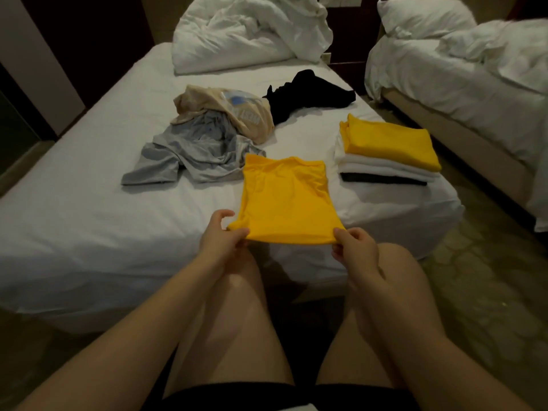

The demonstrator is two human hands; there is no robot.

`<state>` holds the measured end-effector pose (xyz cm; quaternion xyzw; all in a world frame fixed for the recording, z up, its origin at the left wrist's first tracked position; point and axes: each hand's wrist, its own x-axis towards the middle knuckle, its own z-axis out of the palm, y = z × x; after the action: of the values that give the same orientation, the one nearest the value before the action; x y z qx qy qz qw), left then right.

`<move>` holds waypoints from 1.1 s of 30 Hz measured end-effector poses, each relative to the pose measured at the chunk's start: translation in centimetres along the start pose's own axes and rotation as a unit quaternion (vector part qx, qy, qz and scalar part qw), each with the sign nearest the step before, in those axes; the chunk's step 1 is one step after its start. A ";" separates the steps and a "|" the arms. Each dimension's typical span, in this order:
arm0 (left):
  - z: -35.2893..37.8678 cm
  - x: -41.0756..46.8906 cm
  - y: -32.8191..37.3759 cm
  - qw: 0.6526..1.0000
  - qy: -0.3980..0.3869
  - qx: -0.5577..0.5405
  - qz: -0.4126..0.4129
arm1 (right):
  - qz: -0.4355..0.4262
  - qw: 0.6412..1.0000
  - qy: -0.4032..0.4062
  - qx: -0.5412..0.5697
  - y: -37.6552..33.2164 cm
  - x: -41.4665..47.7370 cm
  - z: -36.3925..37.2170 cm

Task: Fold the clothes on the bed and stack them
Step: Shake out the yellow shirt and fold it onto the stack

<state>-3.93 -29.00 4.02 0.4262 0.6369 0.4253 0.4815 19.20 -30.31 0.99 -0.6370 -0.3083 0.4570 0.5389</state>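
A bed covered in a plain white sheet (74,179) fills the left and middle of the view. On it, left of centre, a crumpled light grey cotton T-shirt (189,155) lies spread out with one sleeve towards the left. A bunched beige top with a pale blue print (219,108) lies partly over the grey shirt's far edge. A rumpled white duvet (252,31) is heaped at the head of the bed.

At the near edge, the left hand (222,235) pinches the near left corner of a partly folded bright yellow garment (284,197), thumb on top and fingers curled beneath. The garment lies flat on the sheet, its far left corner just touching the grey shirt. Further back, a crumpled black garment (308,96) lies just beside the beige top. The right hand (354,247) pinches the yellow garment's near right corner, so the two hands sit apart, one at each end of that edge.

To the right, near the bed's corner, stands a stack of folded clothes (370,167): yellow on top, white layers under it, black at the bottom. A second bed with white linen (459,93) stands further right.
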 end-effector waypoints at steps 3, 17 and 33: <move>-0.1 0.0 1.6 0.998 -0.030 -0.050 0.031 | -0.013 0.999 -0.009 0.046 -1.9 -0.1 0.2; 2.4 13.0 7.3 0.981 0.086 0.104 0.137 | -0.142 0.980 -0.037 -0.133 -8.1 12.7 4.9; 8.0 24.8 3.0 0.906 0.194 0.343 0.155 | -0.127 0.876 0.061 -0.460 -3.5 23.4 9.5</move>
<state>-0.06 -3.52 -0.76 0.5673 0.7502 0.3245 0.1002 20.01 -4.90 -1.54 -0.7951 -0.5286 0.1514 0.2559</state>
